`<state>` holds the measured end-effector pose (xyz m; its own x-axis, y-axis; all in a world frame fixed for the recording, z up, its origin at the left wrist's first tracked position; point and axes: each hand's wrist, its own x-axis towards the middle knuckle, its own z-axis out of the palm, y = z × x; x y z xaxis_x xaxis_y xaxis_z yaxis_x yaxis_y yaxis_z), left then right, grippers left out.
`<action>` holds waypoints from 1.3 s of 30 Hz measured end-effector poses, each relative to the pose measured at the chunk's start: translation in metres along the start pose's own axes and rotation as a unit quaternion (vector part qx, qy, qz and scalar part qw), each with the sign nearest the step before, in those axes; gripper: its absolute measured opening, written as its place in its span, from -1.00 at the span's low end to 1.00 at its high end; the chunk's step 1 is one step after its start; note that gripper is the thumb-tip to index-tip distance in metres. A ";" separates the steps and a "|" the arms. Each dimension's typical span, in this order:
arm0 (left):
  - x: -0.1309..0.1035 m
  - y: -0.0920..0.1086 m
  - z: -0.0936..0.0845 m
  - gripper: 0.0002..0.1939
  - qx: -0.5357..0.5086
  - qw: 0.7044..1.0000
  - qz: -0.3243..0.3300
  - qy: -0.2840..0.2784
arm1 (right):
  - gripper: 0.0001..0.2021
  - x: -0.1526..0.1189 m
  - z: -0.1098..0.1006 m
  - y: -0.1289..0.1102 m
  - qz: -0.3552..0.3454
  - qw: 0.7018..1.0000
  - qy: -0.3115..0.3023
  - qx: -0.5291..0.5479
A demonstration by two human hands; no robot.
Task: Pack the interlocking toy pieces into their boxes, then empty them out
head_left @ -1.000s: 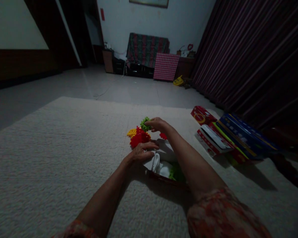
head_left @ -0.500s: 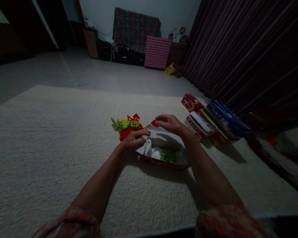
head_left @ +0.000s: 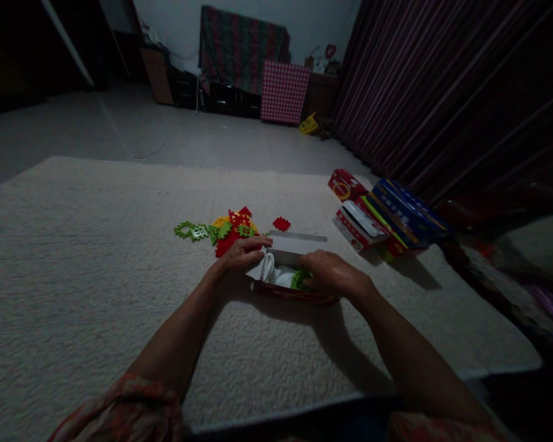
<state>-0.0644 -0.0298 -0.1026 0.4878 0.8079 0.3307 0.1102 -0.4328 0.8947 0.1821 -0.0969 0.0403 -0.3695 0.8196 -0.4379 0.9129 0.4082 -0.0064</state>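
Observation:
An open carton [head_left: 299,297] with a white inside sits on the pale quilted mat [head_left: 120,294]. My left hand [head_left: 242,255] grips its left end, with the fingers over the flap and rim. My right hand [head_left: 334,271] reaches into the right side, its fingers closed around green toothed plastic pieces [head_left: 299,279]; the fingertips are partly hidden. White objects [head_left: 281,276], one like a folded strap, lie in the carton's left part. Beyond the left hand is a pile of red, yellow and green pieces [head_left: 230,230]. One red piece [head_left: 281,224] lies apart behind the carton.
Several printed cartons stand on the mat at the right: a red one [head_left: 345,185], a red-and-white one [head_left: 359,227] and a blue one [head_left: 403,209]. A dark curtain [head_left: 396,80] hangs behind them. A cloth-covered cabinet [head_left: 244,55] is against the far wall.
My right hand has left the red piece behind the carton and come back down into the carton. Green pieces at the pile's left now lie flatter and farther out. The left hand stays on the carton.

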 end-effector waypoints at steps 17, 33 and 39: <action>0.001 0.006 0.002 -0.62 -0.006 1.000 -0.024 0.006 | -0.58 0.022 0.006 -0.011 -0.025 0.993 -0.101 -0.057; 0.001 0.010 0.001 -0.64 0.006 1.000 -0.020 0.003 | -0.66 0.016 -0.018 0.022 -0.098 0.993 -0.037 0.051; 0.001 0.008 0.002 -0.63 -0.008 1.000 -0.018 0.011 | -0.70 0.011 -0.041 0.038 -0.138 0.977 0.042 0.155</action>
<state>-0.0610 -0.0337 -0.0955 0.4641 0.8318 0.3047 0.1139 -0.3971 0.9107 0.2052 -0.0555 0.0723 -0.6096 0.7310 -0.3065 0.7808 0.4868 -0.3916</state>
